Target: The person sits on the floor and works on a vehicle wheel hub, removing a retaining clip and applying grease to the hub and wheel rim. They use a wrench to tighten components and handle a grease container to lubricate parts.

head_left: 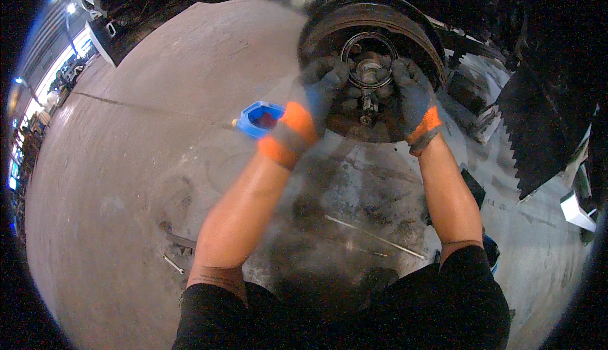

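Note:
A thin dark metal ring (368, 35) is held upright between my hands, in front of a round brake drum or wheel (310, 40). My left hand (324, 83), gloved in grey and orange and slightly blurred, pinches the ring's left side. On its right side the fingers of my right hand (411, 87), in a matching glove, are closed. Through and below the ring shows a greasy axle end (368, 102), inside the drum's rusty hollow. Whether the ring touches the axle I cannot tell.
A blue plastic container (251, 112) with dark red contents sits on the floor left of the drum. A long metal rod (380, 238) lies nearer me, and a wrench (173, 264) lies at lower left. A dark saw-edged panel (544, 128) stands at right.

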